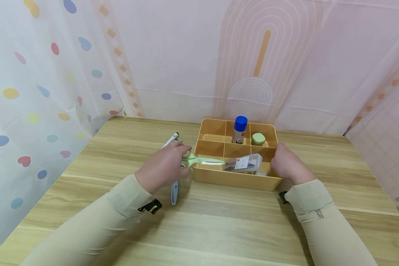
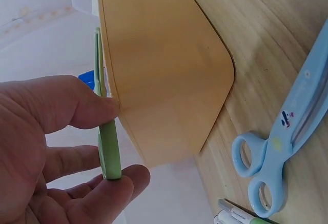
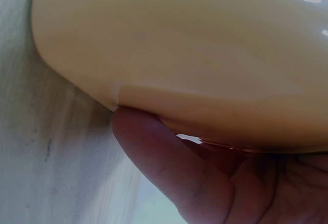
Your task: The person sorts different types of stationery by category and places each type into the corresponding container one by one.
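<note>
My left hand (image 1: pixel 164 164) pinches green scissors (image 1: pixel 199 160) by the handles, thumb on one side and fingers on the other. The scissors' blades point right, over the front left part of an orange divided organizer box (image 1: pixel 234 181). In the left wrist view, the green scissors (image 2: pixel 110 149) appear edge-on beside the box's rim. My right hand (image 1: pixel 290 164) grips the box at its right end. The thumb (image 3: pixel 164 157) lies along the outer wall in the right wrist view; its other fingers are mostly hidden.
A blue-capped glue stick (image 1: pixel 240 129) stands in a back compartment, beside a pale green round item (image 1: pixel 258 139). A clear plastic case (image 1: pixel 244 163) leans across the front compartments. Blue scissors (image 2: pixel 282 142) and white markers (image 1: pixel 171 139) lie on the wooden table left of the box. A patterned curtain (image 1: pixel 173 55) hangs behind.
</note>
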Tool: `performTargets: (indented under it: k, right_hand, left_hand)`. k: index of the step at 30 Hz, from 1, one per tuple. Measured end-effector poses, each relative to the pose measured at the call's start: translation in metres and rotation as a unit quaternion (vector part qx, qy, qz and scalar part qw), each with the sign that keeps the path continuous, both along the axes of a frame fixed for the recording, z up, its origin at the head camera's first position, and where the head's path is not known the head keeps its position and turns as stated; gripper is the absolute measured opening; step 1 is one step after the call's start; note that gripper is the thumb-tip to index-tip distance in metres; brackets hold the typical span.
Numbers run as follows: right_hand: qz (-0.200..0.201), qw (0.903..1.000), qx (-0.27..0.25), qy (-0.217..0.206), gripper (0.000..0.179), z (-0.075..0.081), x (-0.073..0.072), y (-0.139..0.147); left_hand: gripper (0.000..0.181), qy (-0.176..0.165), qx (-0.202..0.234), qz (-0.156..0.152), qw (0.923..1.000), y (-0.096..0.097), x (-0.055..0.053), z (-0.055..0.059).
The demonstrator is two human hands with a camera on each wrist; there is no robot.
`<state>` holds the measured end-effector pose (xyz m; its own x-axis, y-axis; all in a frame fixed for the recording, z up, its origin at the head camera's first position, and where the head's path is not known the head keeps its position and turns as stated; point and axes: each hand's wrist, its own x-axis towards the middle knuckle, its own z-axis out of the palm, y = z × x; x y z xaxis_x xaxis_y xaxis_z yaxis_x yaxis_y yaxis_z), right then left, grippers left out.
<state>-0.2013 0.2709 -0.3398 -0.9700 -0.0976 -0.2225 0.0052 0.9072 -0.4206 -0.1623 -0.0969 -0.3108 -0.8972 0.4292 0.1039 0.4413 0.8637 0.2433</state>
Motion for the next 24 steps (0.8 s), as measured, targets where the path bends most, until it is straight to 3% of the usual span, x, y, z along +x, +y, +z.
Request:
performTargets:
  k: [24]
  right_hand:
    - [-0.004, 0.9999, 0.001, -0.01, 0.056, 0.0012, 0.0008, -0.0011]
  left_hand:
    - [0.055, 0.007, -0.047, 0.008, 0.9989, 0.0017, -0.0042, 0.0038]
